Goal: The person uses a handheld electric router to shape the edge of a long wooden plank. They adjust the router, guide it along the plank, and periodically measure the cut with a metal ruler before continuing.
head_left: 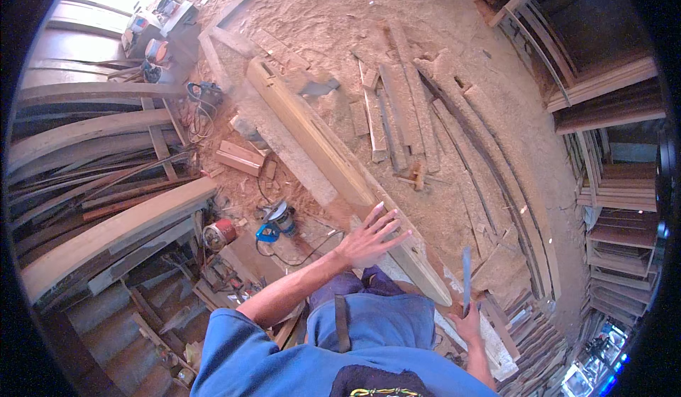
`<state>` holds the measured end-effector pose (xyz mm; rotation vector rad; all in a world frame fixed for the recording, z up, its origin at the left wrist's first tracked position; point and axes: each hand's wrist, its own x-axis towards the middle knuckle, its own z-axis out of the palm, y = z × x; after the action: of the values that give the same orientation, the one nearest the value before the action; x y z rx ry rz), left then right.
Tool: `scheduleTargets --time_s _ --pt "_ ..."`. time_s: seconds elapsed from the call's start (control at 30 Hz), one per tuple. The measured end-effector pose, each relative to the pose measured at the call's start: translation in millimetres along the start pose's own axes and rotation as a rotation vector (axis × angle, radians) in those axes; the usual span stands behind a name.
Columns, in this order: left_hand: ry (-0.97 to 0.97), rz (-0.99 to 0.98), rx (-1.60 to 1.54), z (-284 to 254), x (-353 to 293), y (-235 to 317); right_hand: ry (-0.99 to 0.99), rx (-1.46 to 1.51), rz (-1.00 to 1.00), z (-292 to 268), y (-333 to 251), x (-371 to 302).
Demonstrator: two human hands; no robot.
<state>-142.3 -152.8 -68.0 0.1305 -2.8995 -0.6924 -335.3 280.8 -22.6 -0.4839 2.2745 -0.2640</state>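
A long pale timber beam (pixel 305 133) runs diagonally from the upper left down toward my body, with slots cut near its far end. My left hand (pixel 367 239) is over the near part of this beam, fingers spread and holding nothing; whether the palm touches the wood I cannot tell. To the right of the beam's near end, my right hand (pixel 467 322) is closed around the lower end of a long, flat, grey-blue blade-like tool (pixel 467 273). The tool points away from me, and its handle is hidden in my grip.
A blue corded power tool (pixel 277 222) and a red tin (pixel 219 233) lie left of the beam. Another corded tool (pixel 204 92) is farther back. Loose boards (pixel 404 106) lie on the sawdust-covered floor (pixel 319 7). Stacked timber (pixel 106 124) lines the left side.
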Motion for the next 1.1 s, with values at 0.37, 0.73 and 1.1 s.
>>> scheduleTargets --time_s 0.37,0.73,1.1 --pt "-0.593 0.134 -0.007 -84 74 21 -0.942 0.505 0.310 -81 50 15" --pt "-0.354 0.152 0.142 -51 84 16 -0.682 0.377 0.057 -104 41 19" --pt "-0.075 0.197 0.235 45 68 27 -0.180 -0.130 0.107 -80 7 21"
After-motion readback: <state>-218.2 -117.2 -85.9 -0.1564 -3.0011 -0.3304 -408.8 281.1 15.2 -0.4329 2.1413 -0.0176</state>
